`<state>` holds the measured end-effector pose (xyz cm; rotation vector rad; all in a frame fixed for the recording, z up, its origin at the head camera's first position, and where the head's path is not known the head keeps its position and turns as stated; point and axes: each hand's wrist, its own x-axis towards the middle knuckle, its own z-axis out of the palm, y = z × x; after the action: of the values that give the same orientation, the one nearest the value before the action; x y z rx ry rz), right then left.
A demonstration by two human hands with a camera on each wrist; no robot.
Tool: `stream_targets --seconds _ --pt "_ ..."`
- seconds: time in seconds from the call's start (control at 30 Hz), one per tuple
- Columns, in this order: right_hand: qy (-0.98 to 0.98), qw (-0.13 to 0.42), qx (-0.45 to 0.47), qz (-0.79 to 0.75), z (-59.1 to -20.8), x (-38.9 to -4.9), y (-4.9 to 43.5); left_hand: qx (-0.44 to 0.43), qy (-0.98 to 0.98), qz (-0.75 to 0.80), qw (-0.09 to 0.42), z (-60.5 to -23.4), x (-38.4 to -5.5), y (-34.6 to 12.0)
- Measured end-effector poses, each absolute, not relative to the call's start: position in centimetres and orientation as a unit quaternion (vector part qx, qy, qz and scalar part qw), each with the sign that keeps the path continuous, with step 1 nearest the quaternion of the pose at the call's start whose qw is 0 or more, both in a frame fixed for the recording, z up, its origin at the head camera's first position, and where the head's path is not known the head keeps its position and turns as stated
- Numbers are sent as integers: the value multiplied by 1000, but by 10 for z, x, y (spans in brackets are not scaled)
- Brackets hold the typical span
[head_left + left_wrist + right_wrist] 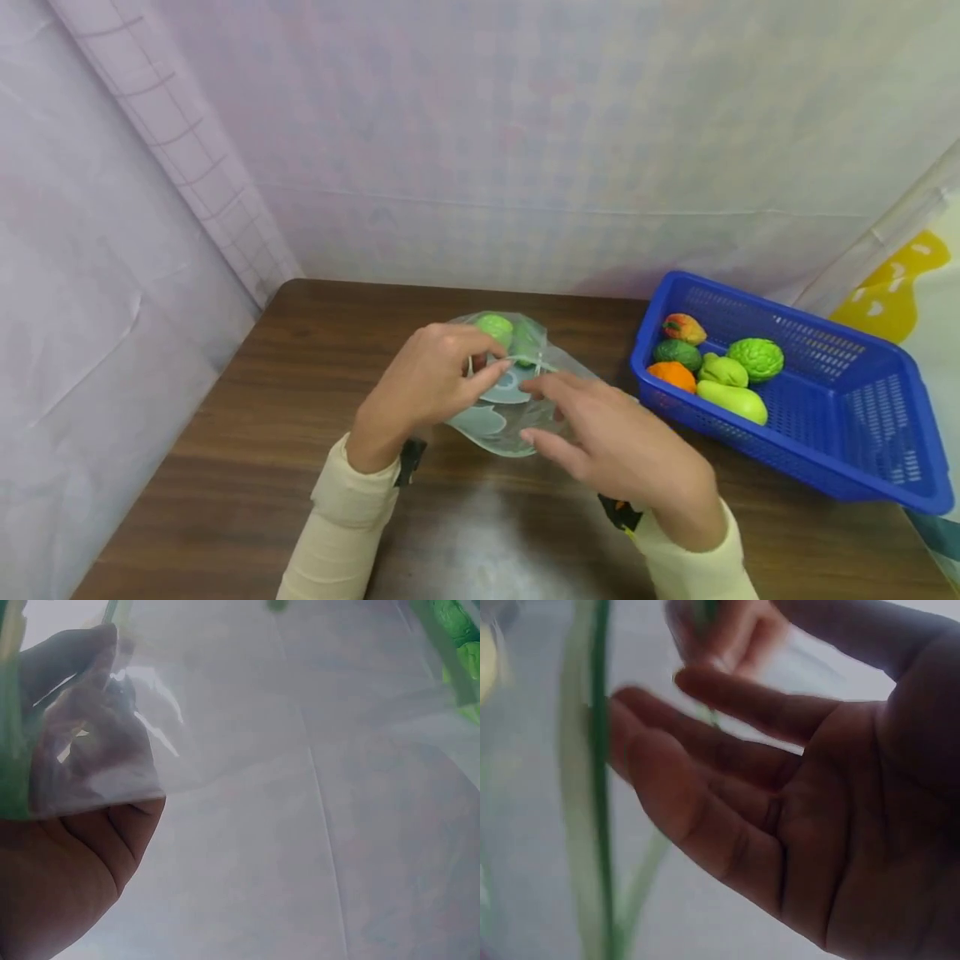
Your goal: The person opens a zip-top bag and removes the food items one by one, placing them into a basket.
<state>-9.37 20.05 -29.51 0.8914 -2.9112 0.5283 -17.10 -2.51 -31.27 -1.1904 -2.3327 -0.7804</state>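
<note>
A clear zip bag (480, 423) with pale printed shapes and a green-edged opening is held over the table's middle. My left hand (431, 375) pinches its edge between thumb and fingers; in the left wrist view that hand (90, 750) shows partly through the plastic. My right hand (622, 433) is at the bag's right side, thumb and fingers apart. In the right wrist view its loosely bent fingers (705, 795) lie beside the green zip strip (600, 780). A light green toy fruit (495, 328) and a darker green piece (528, 343) show through the bag's far part.
On the right of the brown wooden table (247, 433) stands a blue plastic basket (795, 454). Several toy fruits and vegetables lie in its left part, among them an orange one (672, 376) and a long light green one (735, 402). White cloth (480, 150) hangs behind the table.
</note>
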Motion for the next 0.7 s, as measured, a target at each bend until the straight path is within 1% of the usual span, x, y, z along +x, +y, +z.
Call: stream_targets --seconds 0.07,0.13,0.33,0.57,0.7 --pt "-942 14 296 159 -300 -98 189 -427 -835 -281 206 -313 -171 -26" --pt "-943 20 299 145 -306 -101 180 -427 -834 -283 207 -313 -170 -26" --pt "-951 62 281 109 -320 -112 160 -424 -835 -285 205 -313 -168 -27" --pt "-946 57 299 115 -340 -131 143 -418 -837 -289 202 -315 -168 -28" --pt "-936 88 321 118 -356 -145 136 -418 -837 -290 200 -316 -167 -28"
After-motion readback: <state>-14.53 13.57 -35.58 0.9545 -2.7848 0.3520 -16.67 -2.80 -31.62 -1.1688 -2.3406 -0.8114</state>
